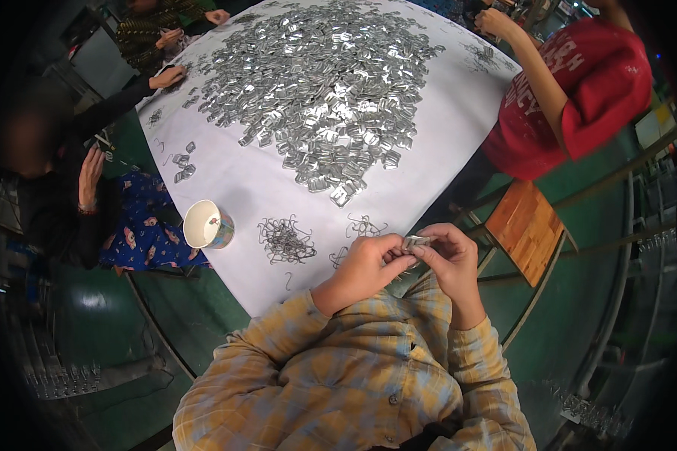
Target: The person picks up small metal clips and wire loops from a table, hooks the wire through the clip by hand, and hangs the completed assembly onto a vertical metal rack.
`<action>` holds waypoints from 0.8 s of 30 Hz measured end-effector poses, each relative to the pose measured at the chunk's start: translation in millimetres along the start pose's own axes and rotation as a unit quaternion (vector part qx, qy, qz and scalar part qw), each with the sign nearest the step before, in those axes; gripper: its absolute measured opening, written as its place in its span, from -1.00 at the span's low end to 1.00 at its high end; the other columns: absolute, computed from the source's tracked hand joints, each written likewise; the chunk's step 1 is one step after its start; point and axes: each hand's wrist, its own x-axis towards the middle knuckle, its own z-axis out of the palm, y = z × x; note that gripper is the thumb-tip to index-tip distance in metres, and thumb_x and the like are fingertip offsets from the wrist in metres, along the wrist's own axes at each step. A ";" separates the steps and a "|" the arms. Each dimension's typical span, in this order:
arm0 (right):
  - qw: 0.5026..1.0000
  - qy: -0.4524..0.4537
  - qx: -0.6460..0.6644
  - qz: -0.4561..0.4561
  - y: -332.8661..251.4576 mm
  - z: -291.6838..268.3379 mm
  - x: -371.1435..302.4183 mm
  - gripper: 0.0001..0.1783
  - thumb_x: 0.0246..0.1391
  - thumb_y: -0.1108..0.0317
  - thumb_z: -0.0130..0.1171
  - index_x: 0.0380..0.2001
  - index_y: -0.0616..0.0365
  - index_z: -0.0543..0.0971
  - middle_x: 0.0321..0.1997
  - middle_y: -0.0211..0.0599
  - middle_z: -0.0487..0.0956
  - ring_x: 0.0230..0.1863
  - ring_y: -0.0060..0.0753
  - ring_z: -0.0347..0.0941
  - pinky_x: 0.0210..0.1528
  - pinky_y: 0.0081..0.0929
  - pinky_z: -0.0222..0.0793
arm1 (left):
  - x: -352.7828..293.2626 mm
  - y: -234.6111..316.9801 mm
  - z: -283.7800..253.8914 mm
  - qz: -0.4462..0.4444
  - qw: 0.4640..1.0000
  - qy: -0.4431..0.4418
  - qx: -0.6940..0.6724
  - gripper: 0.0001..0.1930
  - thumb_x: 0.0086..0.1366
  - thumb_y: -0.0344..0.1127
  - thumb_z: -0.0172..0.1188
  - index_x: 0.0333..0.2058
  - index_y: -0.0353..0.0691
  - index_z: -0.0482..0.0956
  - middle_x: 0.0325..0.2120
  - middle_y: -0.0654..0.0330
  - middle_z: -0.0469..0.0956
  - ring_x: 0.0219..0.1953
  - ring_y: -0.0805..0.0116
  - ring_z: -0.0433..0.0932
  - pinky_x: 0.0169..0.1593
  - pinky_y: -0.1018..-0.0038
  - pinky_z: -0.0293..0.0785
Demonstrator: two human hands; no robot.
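A small shiny silver metal piece [414,242], like a flat clip or buckle, is pinched between my two hands over the near edge of the table. My left hand [365,269] grips it from the left with thumb and fingers pressed together. From the right, my right hand [450,259] holds the same piece between thumb and fingertips. Beside my left hand lies a heap of dark bent wire hooks [286,240]. A smaller group of hooks [365,225] sits just beyond my hands. The fingers hide part of the piece.
A large pile of silver metal pieces [323,83] covers the middle of the white tabletop [259,180]. A paper cup [224,234] stands near the left edge. Co-workers sit around the table, one in a red shirt [572,90]. A wooden stool [525,229] stands at right.
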 end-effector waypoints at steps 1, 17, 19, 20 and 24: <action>1.000 0.001 -0.002 0.001 0.2 -0.1 -0.3 -0.79 -0.11 0.62 0.24 -0.32 0.32 0.54 -0.36 -0.38 0.54 -0.37 -0.63 0.40 -0.25 -0.66 0.34 | -0.1 -0.3 -0.8 -0.016 1.000 0.000 -0.016 -0.88 0.13 -0.46 0.23 -0.35 -0.36 0.55 -0.51 0.20 0.58 -0.48 0.55 0.50 -0.37 0.59 0.43; 0.998 0.024 -0.052 -0.030 -13.9 -12.5 -10.1 -0.80 -0.12 0.65 0.24 -0.35 0.31 0.52 -0.36 -0.33 0.54 -0.31 -0.57 0.42 -0.24 -0.66 0.31 | -16.4 -25.5 -76.7 0.013 0.973 0.138 0.185 -0.89 0.06 -0.51 0.24 -0.38 -0.31 0.61 -0.44 0.15 0.60 -0.38 0.36 0.58 -0.26 0.54 0.47; 0.999 0.030 -0.038 -0.023 -12.2 -14.1 -10.8 -0.81 -0.11 0.64 0.24 -0.35 0.31 0.52 -0.36 -0.34 0.54 -0.32 -0.59 0.43 -0.27 -0.68 0.31 | -31.4 -32.6 -103.9 -0.039 0.939 0.123 0.320 -0.90 0.00 -0.51 0.25 -0.44 -0.30 0.61 -0.48 0.10 0.57 -0.40 0.23 0.57 -0.28 0.47 0.47; 0.998 0.039 -0.035 -0.018 -11.5 -15.9 -10.9 -0.82 -0.10 0.64 0.24 -0.35 0.31 0.52 -0.35 -0.34 0.53 -0.33 -0.60 0.43 -0.29 -0.69 0.32 | -39.5 -38.3 -114.1 -0.042 0.938 0.122 0.322 -0.90 0.00 -0.51 0.25 -0.44 -0.30 0.61 -0.48 0.10 0.57 -0.40 0.23 0.57 -0.28 0.47 0.47; 0.998 0.053 -0.017 -0.008 -7.8 -20.1 -9.5 -0.84 -0.07 0.64 0.21 -0.34 0.33 0.51 -0.35 -0.34 0.53 -0.32 -0.61 0.44 -0.31 -0.71 0.34 | -55.3 -53.0 -136.5 -0.051 0.877 0.108 0.466 -0.93 -0.03 -0.46 0.24 -0.49 -0.27 0.61 -0.52 0.10 0.54 -0.42 0.12 0.52 -0.31 0.33 0.44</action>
